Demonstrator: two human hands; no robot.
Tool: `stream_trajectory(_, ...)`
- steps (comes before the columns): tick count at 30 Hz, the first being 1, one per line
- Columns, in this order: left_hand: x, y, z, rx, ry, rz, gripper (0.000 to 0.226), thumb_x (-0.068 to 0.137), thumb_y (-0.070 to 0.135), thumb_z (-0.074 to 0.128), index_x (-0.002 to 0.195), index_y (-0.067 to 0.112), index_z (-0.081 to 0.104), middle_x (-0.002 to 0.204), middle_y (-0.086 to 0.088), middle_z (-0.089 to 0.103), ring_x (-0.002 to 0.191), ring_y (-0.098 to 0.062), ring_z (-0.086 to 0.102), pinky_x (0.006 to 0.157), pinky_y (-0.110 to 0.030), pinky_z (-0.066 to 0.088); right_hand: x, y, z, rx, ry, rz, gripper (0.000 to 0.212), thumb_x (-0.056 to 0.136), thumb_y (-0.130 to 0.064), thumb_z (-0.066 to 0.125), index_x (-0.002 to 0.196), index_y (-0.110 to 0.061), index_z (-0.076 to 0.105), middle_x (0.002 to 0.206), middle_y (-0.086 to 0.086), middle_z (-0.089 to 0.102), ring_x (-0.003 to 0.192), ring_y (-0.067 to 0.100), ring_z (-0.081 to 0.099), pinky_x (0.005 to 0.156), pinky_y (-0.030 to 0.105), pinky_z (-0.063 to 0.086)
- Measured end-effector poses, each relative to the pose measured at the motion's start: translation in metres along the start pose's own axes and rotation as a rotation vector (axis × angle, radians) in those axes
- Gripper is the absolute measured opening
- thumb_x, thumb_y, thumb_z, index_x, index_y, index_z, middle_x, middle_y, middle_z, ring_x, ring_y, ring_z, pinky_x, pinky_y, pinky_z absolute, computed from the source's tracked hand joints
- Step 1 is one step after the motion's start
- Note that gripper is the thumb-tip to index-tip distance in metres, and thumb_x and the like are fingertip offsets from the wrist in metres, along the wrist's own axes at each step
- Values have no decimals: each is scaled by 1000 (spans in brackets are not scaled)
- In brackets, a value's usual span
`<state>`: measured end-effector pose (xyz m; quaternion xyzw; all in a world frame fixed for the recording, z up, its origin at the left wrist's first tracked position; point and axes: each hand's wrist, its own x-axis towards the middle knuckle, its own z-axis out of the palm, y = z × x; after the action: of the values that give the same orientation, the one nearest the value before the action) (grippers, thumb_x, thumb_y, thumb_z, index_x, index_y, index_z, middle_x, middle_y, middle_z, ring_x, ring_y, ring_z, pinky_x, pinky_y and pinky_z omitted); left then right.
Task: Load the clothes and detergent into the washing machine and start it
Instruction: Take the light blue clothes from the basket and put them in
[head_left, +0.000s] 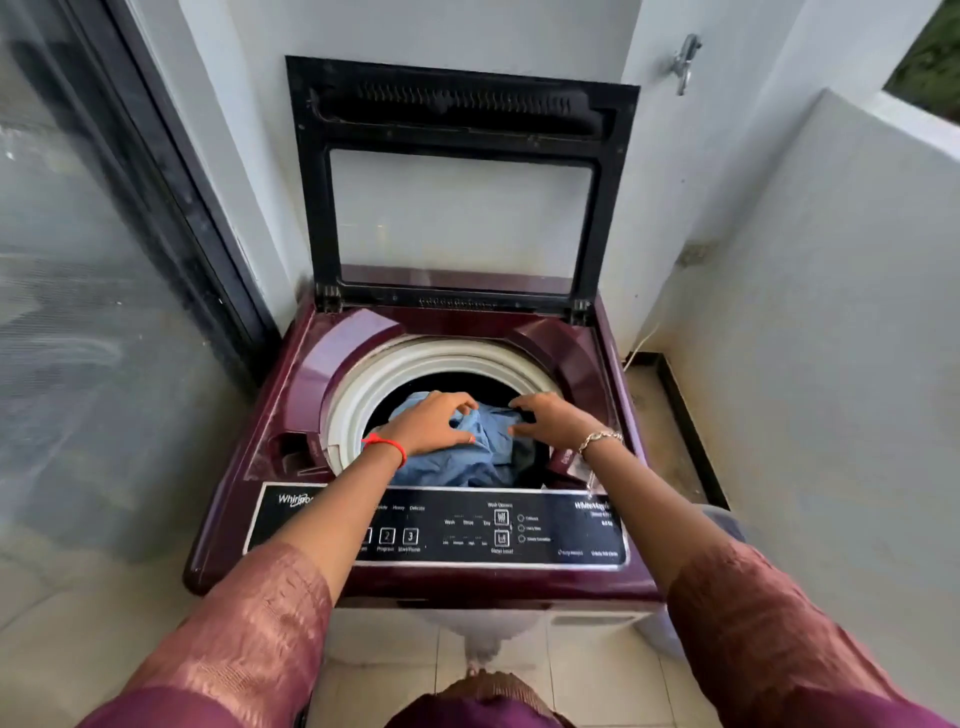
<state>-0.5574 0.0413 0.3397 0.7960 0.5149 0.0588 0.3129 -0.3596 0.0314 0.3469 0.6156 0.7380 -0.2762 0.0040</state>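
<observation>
On a tiled balcony, our washing machine (291, 415) stands open. Our left hand (434, 423) and right hand (550, 418) clutch the soft, light blue garment (457, 457) in the drum; bunched folds grip best.

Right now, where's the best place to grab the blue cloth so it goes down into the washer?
Probably the raised bunched fold in the middle of the blue cloth, gripped from straight above. It humps up in the drum opening, between the left hand and right hand already pressing on it, and the lid stands open.
</observation>
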Motion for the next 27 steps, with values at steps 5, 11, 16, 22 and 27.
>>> stream_trajectory(5, -6, 40, 7, 61, 14, 124, 45, 84, 25, 66, 125, 12, 53, 123, -7, 60, 120, -21, 50, 101, -34, 41, -49, 13, -11, 18, 238, 45, 39, 92, -23, 55, 127, -6, 52, 125, 15, 59, 118, 33, 46, 96, 33, 33)
stream_trajectory(11, -7, 104, 30, 117, 8, 247, 46, 86, 28, 62, 127, 9, 52, 131, -10, 55, 124, -25, 48, 102, -34, 39, -115, 42, -10, 83, 442, 103, 18, 87, -13, 56, 95, 0, 67, 94, 19, 70, 87, 34, 63, 76, 38, 48)
stream_trajectory(16, 1, 159, 66, 121, -35, 376, 45, 86, 21, 62, 127, 6, 51, 130, -14, 54, 125, -27, 47, 102, -29, 33, -167, 89, -2, 140, 515, 212, 24, 90, -17, 55, 108, -4, 65, 111, 16, 67, 107, 32, 57, 94, 40, 43)
stream_trajectory(22, 32, 227, 116, 145, -127, 446, 50, 88, 27, 60, 133, 9, 45, 140, -11, 45, 133, -22, 37, 109, -30, 26, -213, 168, 1, 209, 557, 361, 22, 92, -16, 54, 103, -2, 67, 104, 16, 68, 97, 30, 61, 85, 38, 46)
stream_trajectory(27, 80, 284, 176, 145, -220, 453, 51, 87, 25, 62, 132, 6, 45, 138, -14, 47, 131, -24, 38, 107, -28, 26, -234, 264, 13, 288, 499, 463, 22, 92, -21, 54, 100, -5, 67, 100, 14, 68, 88, 26, 63, 80, 42, 53)
